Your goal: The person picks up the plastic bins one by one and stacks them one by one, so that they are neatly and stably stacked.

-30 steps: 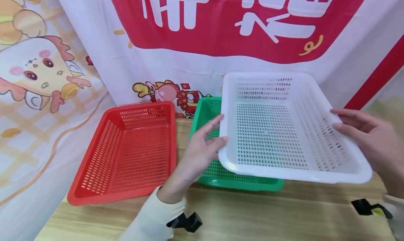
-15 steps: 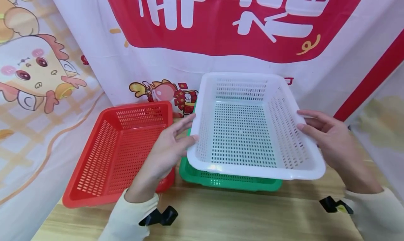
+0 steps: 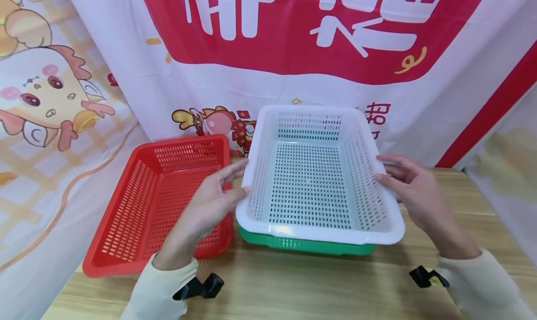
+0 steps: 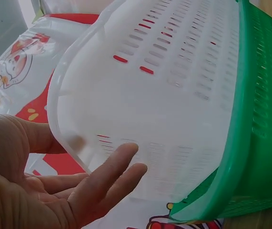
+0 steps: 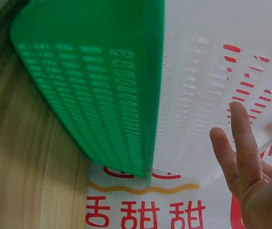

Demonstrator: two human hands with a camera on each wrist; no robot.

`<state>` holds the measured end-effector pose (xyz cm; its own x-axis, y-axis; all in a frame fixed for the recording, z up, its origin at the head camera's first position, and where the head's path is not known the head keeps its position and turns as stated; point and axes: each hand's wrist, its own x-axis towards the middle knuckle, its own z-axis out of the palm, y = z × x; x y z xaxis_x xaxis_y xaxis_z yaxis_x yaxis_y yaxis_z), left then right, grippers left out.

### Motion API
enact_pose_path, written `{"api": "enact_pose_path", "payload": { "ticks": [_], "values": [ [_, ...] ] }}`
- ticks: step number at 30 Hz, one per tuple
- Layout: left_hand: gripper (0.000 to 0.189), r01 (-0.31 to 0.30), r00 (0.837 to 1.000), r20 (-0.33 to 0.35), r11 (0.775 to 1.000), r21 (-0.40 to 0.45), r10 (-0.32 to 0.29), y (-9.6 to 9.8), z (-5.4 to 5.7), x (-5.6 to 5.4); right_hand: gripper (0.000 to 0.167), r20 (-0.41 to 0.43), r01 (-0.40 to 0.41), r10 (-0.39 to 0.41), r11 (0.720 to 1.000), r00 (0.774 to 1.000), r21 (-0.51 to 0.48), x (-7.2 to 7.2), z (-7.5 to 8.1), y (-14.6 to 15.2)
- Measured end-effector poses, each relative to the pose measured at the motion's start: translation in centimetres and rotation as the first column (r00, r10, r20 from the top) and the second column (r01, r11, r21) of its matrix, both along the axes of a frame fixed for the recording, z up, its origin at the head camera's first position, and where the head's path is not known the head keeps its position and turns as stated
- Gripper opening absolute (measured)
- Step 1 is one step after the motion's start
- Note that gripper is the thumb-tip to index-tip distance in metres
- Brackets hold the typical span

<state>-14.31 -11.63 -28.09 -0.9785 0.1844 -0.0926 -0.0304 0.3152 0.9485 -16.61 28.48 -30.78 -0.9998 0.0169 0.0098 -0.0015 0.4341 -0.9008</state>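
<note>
A white perforated plastic basket (image 3: 308, 185) is held level between both hands, its lower part inside a green basket (image 3: 306, 246) of similar shape. My left hand (image 3: 209, 201) pinches the white rim on the left, thumb on top and fingers beneath. On the opposite side my right hand (image 3: 413, 196) grips the rim in the same way. The left wrist view shows the white wall (image 4: 174, 114) partly sunk past the green rim (image 4: 238, 114). In the right wrist view the green basket (image 5: 88, 95) surrounds the bottom of the white one.
To the left a red perforated basket (image 3: 184, 208) stands on the wooden table (image 3: 293, 287), close beside the green one. A printed cloth (image 3: 272, 87) hangs behind, and another patterned cloth (image 3: 50, 147) covers the left side.
Both hands have carried the white basket left and then down, from above and right of the green basket into it. The red and green baskets have stayed in place.
</note>
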Motion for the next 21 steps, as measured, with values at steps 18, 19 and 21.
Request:
{"api": "enact_pose_path", "payload": {
  "ticks": [18,19,21],
  "values": [
    [0.075,0.001,0.995,0.101,0.995,-0.098,0.009,0.2,-1.2,-0.6,0.066,0.105,-0.075,0.071,0.997,0.992,0.028,-0.5,-0.7,-0.2],
    [0.075,0.003,0.995,0.104,0.995,-0.097,0.007,0.2,-1.2,-0.7,0.065,0.105,-0.076,0.073,0.997,0.992,0.034,-0.6,-0.6,-0.3],
    [0.075,0.003,0.994,0.112,0.996,-0.095,0.008,0.2,-1.2,-0.8,0.065,0.109,-0.079,0.074,0.996,0.991,0.041,-0.6,-0.5,-0.3]
  ]
}}
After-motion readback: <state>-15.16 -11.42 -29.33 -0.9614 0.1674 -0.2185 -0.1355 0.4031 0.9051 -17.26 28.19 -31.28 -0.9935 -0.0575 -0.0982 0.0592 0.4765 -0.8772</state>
